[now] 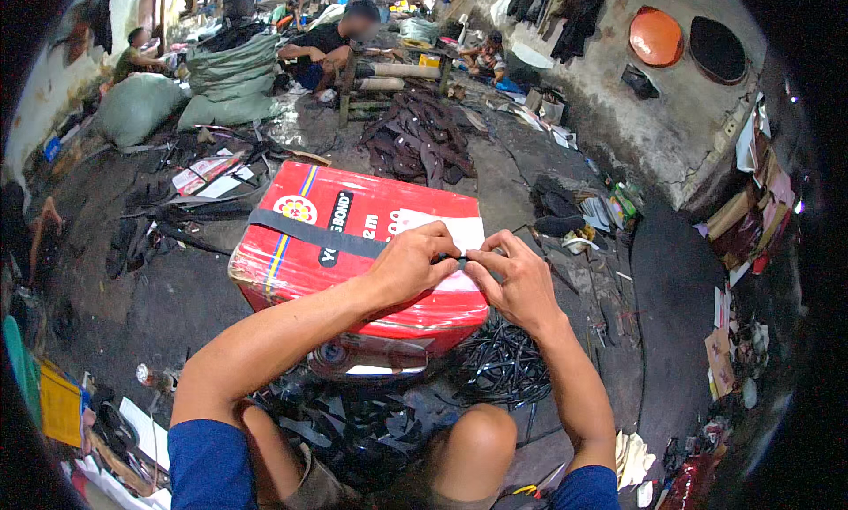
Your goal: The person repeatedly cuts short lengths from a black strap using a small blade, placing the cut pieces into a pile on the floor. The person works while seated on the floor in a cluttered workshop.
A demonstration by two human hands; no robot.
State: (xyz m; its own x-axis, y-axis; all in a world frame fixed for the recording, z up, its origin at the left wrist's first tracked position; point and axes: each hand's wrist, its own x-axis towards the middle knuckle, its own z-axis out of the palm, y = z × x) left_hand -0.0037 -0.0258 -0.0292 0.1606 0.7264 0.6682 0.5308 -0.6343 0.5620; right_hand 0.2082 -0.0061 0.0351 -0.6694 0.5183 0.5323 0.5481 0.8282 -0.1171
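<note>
A red cardboard box (353, 192), its top glossy and creased, stands in front of my knees. My left hand (411, 261) and my right hand (519, 285) meet over its right part. Both are closed in a pinch on a small black piece (462, 258), mostly hidden by the fingertips; its exact kind is unclear. Across the left half of the box top lies a flat black strip (322, 234), running toward my left hand. White paper (468, 232) on the box lies beneath my fingers.
Black cut scraps (353, 426) cover the floor between my legs. Thin black strips (508, 364) are heaped right of the box. Beyond it lies a dark cloth pile (420, 139). Another person (331, 46) sits farther back near stuffed sacks (231, 77). Yellow-handled scissors or pliers (528, 490) lie at my right knee.
</note>
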